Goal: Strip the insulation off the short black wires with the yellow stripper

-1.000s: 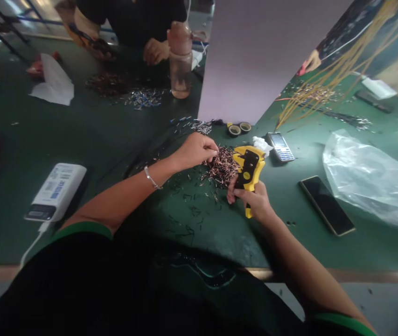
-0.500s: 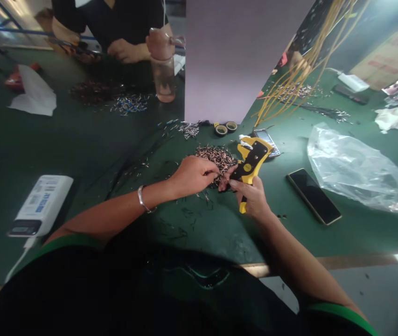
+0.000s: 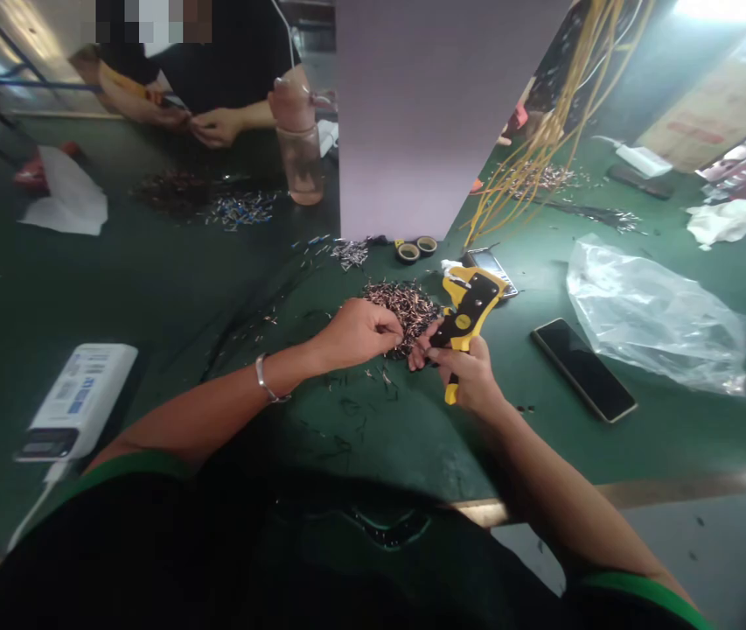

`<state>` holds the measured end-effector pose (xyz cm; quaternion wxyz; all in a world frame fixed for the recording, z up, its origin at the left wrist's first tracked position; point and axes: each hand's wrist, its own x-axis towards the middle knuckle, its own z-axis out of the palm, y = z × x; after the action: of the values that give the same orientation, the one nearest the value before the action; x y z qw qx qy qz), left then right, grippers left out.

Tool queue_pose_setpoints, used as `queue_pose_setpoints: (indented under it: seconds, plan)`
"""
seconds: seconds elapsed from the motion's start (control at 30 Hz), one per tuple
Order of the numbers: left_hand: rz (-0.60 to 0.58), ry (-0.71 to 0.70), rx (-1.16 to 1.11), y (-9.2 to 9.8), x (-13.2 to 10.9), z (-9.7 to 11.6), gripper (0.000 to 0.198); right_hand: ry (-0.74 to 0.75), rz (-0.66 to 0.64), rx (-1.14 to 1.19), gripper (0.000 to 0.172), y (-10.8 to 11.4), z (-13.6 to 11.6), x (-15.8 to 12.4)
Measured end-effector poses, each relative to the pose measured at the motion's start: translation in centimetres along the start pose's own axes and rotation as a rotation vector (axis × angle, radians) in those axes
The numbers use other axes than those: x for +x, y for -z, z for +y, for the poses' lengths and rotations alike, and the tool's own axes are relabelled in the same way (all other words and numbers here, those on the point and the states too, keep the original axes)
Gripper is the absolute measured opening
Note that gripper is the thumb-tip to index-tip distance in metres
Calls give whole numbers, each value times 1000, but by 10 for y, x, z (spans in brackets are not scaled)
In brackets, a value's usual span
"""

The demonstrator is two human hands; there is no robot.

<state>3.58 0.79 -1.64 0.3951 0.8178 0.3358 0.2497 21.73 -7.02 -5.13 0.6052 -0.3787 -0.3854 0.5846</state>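
While working at a pile of short wire pieces [image 3: 408,313], left hand [image 3: 359,334] bunched at its edge, grip unclear; right hand [image 3: 464,376] clamped on a yellow wire stripper [image 3: 470,306] just beside it.

A yellow-and-black wire stripper [image 3: 469,313] stood tilted in the right hand [image 3: 468,376], just beside a loose heap of short copper-tipped wire pieces [image 3: 405,315].
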Motion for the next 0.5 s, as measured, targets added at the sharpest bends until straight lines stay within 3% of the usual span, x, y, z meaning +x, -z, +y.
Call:
queue_pose_setpoints:
  seconds: [0.17, 0.3, 0.5]
  plan:
    - [204, 38, -60, 10, -1, 5, 13, -26, -29, 45, 21, -1, 0, 0]
    - [366, -22, -44, 4, -5, 9, 14, -61, -50, 6, 24, -1, 2, -1]
    - [451, -135, 72, -10, -11, 11, 18, -94, -97, -69, 23, -6, 0, -3]
